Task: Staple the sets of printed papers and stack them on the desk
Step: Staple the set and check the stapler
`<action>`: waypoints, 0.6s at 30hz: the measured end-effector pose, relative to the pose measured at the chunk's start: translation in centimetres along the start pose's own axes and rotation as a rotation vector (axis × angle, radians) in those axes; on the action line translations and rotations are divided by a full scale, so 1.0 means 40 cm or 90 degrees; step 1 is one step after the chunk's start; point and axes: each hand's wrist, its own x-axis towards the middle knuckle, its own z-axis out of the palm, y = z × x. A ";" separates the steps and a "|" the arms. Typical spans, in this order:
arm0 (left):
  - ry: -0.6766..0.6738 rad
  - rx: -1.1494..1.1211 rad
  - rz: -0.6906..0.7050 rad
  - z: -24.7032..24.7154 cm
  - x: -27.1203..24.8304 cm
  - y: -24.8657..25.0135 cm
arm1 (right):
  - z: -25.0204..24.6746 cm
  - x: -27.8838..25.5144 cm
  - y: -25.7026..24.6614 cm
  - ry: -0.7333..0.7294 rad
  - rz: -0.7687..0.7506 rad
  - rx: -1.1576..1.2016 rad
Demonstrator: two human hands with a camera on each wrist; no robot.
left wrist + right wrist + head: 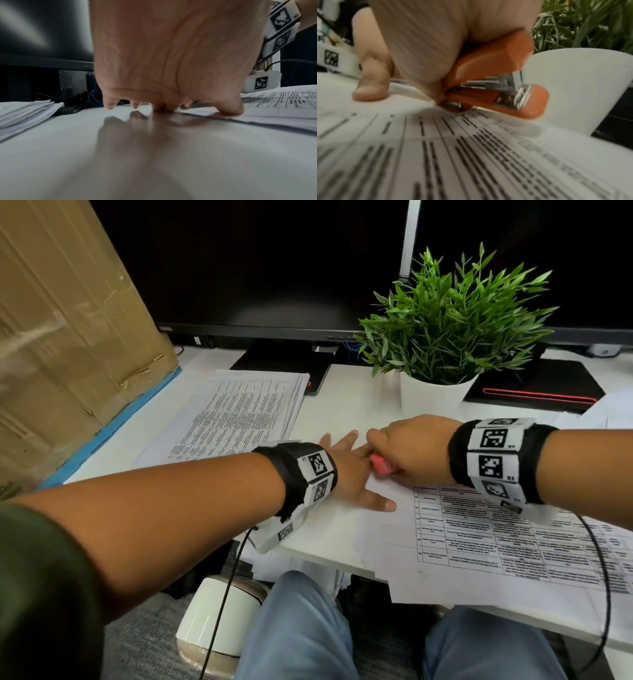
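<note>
From the head view your right hand (409, 445) hides most of the stapler (383, 466), and the printed papers (507, 537) beside the plant pot (433, 397) run out of frame. That hand grips the stapler at the papers' corner. Your left hand (356, 474) lies spread, thumb pressing the papers onto the surface (342, 405).

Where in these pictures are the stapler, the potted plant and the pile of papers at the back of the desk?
stapler (491, 60): right wrist view, on its orange top cover.
potted plant (432, 395): head view, on the white pot's front wall.
pile of papers (239, 409): head view, on the printed top sheet.
</note>
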 end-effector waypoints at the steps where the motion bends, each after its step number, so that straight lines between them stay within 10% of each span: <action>1: -0.008 -0.001 -0.002 -0.003 -0.005 0.001 | -0.005 0.000 -0.002 0.003 -0.039 -0.031; 18: 0.013 -0.024 0.003 0.020 0.023 -0.017 | 0.021 0.079 0.041 -0.203 0.299 0.366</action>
